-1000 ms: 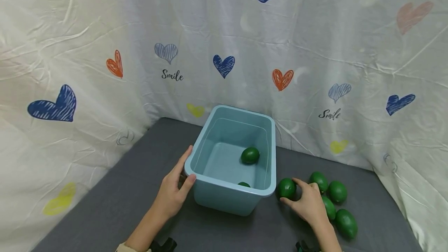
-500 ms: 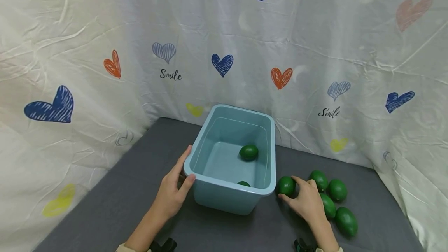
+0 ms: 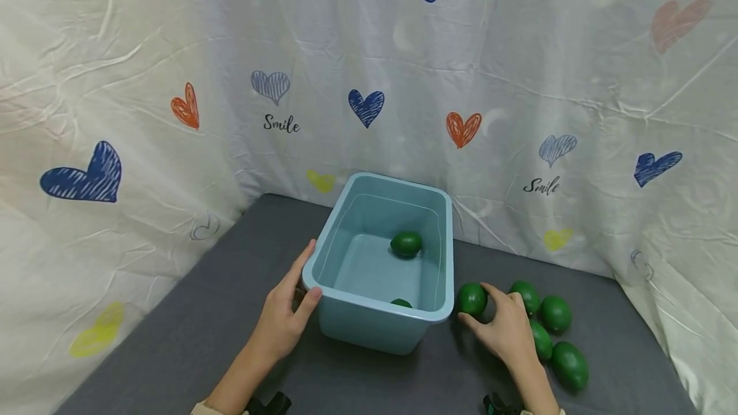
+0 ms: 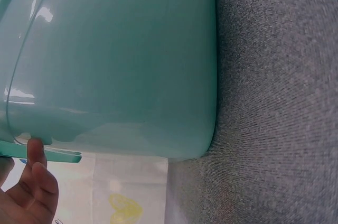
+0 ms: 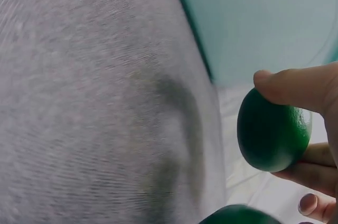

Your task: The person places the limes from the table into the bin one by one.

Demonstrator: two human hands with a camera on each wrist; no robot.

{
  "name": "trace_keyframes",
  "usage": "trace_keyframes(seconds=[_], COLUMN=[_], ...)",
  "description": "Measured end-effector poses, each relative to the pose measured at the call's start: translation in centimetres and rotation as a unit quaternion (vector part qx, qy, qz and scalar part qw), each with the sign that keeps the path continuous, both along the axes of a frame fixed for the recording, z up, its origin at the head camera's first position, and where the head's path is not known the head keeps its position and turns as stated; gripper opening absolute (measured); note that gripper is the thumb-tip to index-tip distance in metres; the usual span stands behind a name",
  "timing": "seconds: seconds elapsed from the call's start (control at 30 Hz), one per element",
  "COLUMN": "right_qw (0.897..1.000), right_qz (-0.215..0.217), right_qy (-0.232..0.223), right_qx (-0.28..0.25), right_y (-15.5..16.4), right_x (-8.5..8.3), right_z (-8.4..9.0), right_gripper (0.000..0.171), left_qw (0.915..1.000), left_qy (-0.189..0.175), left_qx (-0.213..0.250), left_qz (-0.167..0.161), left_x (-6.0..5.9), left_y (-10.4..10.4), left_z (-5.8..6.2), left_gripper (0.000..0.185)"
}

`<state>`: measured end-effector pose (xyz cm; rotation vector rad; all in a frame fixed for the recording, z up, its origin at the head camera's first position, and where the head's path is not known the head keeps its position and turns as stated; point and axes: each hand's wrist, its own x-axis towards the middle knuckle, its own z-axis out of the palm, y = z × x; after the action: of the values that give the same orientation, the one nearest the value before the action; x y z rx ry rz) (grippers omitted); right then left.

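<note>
At the near left corner of the light blue plastic bin [image 3: 369,328], my left hand [image 3: 281,322] grips the rim with thumb and fingers. Its fingers [image 4: 45,182] curl over the rim in the left wrist view. My right hand [image 3: 507,328] pinches a glossy dark green lime [image 3: 471,300] between thumb and fingers, just outside the bin's right wall. In the right wrist view this lime [image 5: 272,129] hangs above the table. One lime [image 3: 406,244] lies on the bin floor toward the back right; another lime [image 3: 401,303] is mostly hidden behind the front wall.
Several more limes [image 3: 569,366] lie grouped on the dark grey tabletop [image 3: 190,338], right of and partly behind the right hand. A white curtain [image 3: 403,114] printed with hearts hangs at the back and sides, close behind the bin.
The lime in my right hand has risen slightly. Inside the bin, the back lime has rolled a little left and away. My left hand keeps its grip on the rim.
</note>
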<state>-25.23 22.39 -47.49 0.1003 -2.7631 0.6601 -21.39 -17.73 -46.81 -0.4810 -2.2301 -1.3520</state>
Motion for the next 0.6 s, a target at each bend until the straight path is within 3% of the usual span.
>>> trace_keyframes(seconds=[0.33,0.6], right_qw=[0.995,0.985], right_qz=[-0.012,-0.037], right_qy=[0.062,0.055], right_qx=[-0.081,-0.157], right_y=[0.1,0.2], right_x=[0.7,0.8], right_z=[1.7,2.5], right_gripper=[0.077,0.072], left_qw=[1.0,1.0], left_qy=[-0.001,-0.001], left_qx=[0.0,0.002], left_qz=[0.002,0.0], left_x=[0.1,0.0], left_y=[0.0,0.0], left_z=[0.0,0.0], left_gripper=[0.073,0.072])
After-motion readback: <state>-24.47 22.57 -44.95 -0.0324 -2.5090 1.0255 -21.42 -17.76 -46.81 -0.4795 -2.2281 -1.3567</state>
